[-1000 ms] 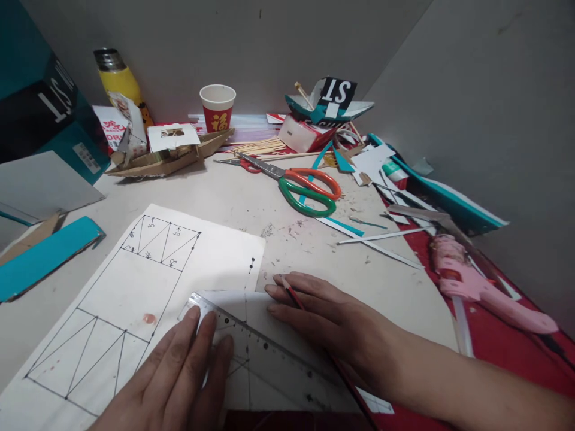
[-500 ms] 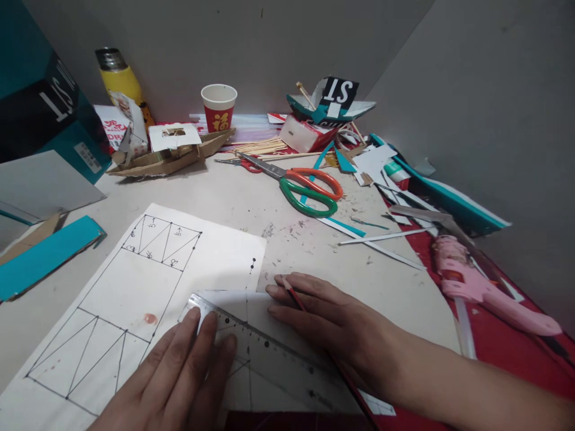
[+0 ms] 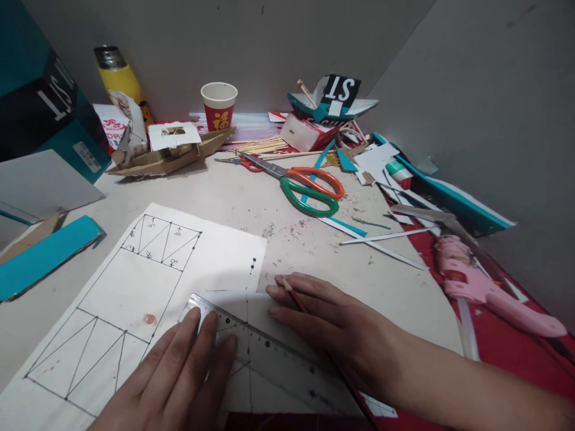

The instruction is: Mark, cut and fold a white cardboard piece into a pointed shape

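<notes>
My left hand lies on the left end of a clear plastic ruler, its fingers stretched out and pressing down. The ruler slants across a white sheet with pencilled lines under it. In my right hand a dark red pencil rests between the fingers, its tip pointing up and away from the paper. That hand lies beside the ruler's right part, fingers extended over the sheet's edge. Left of my hands, a larger paper bears inked rectangles with zigzag diagonals and several dots.
Scissors with orange and green handles lie beyond my hands. A pink glue gun sits at right near cardboard scraps. Behind stand a red paper cup, a cardboard boat, a teal boat and a yellow bottle.
</notes>
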Tool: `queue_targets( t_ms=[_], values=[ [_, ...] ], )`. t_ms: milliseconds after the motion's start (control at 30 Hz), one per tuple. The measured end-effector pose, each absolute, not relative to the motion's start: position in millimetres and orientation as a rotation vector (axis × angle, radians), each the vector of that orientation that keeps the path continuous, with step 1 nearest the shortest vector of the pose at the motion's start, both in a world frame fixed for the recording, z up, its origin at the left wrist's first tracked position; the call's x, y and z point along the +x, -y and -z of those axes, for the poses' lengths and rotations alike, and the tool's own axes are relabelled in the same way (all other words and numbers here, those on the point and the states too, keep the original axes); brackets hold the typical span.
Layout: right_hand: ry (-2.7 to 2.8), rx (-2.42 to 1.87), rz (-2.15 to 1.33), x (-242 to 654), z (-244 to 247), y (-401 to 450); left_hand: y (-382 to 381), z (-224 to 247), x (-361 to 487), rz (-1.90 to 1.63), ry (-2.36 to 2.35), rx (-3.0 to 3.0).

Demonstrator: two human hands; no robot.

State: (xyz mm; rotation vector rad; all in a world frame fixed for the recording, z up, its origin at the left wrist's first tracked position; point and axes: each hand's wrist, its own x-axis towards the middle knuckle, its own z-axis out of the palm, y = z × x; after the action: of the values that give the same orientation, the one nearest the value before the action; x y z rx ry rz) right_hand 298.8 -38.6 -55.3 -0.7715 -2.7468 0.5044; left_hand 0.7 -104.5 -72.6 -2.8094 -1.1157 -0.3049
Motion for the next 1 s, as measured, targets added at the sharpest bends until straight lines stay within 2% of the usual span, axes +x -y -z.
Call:
queue_targets(
  t_ms=[1000],
  values=[
    [2.721,-0.728,-0.548,302.0,62.6,38.4,103.8,67.4,2.3,0.246,1.073,-2.769]
  ],
)
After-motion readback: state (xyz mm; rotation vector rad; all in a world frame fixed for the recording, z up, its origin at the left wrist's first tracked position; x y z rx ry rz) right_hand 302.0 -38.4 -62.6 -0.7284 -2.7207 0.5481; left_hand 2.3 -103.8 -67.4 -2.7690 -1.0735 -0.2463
